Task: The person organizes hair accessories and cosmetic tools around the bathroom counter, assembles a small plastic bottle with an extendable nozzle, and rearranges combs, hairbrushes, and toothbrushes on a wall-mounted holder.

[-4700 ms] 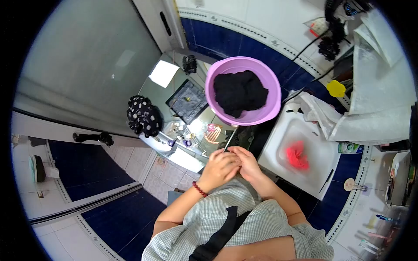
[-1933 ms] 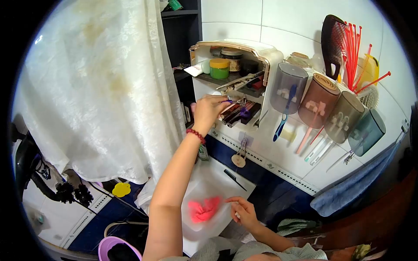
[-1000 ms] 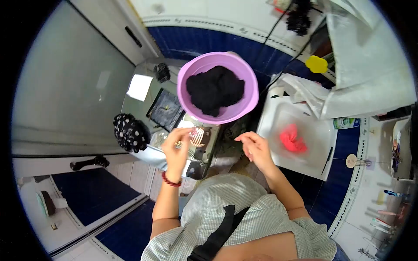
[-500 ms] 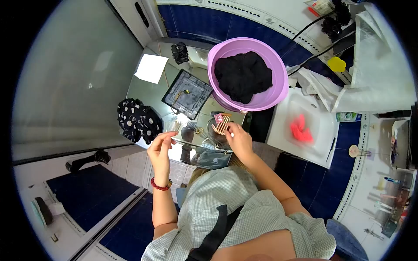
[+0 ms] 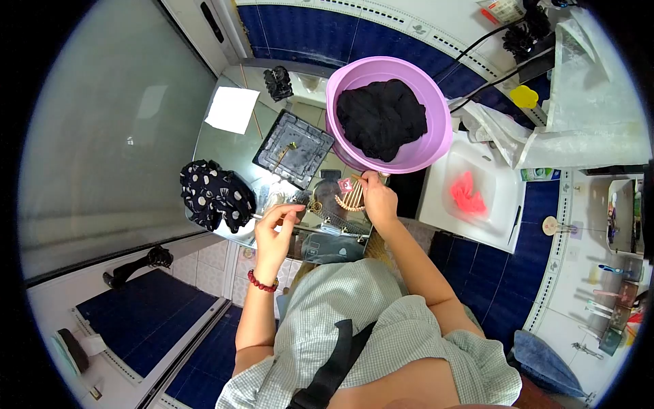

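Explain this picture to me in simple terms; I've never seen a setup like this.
There's no machine here: these are a person's bare hands, seen by a head-worn camera looking forward and down. The left hand wears a red bracelet; I can't tell whether it holds anything. The right hand's fingertips are at a striped, comb-like piece; how firm the grip is stays unclear. The glassy table bears a dark tray, white sheet and polka-dot bundle.

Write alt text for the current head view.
A person's right hand at a comb on a glass table, left hand close by. Beyond sits a purple tub of black cloth; to the right, a white sink with pinkish-red cloth.
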`<state>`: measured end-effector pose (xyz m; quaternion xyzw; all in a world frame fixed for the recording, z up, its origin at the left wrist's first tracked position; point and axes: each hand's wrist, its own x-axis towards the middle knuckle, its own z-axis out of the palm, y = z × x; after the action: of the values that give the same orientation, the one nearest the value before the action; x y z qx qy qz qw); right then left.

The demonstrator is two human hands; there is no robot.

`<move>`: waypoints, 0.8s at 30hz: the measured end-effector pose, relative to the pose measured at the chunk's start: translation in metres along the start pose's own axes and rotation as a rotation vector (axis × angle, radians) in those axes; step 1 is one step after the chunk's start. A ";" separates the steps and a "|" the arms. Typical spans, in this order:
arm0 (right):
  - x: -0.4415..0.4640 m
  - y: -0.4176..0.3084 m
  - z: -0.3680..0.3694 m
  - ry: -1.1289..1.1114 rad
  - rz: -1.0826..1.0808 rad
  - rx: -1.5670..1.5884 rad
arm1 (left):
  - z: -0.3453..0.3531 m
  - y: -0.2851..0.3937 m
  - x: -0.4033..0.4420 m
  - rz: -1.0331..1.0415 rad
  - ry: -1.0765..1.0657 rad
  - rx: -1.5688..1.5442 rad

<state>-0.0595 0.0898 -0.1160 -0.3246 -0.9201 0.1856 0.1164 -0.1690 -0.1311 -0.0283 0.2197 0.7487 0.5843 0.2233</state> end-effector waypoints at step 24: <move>-0.077 0.054 -0.183 0.551 -0.045 0.403 | 0.209 0.155 0.000 0.622 -0.371 0.119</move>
<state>0.0902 0.1277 0.0197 -0.3129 -0.8058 0.2664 0.4264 -0.0354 0.0653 0.0768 0.5515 0.6257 0.5298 0.1538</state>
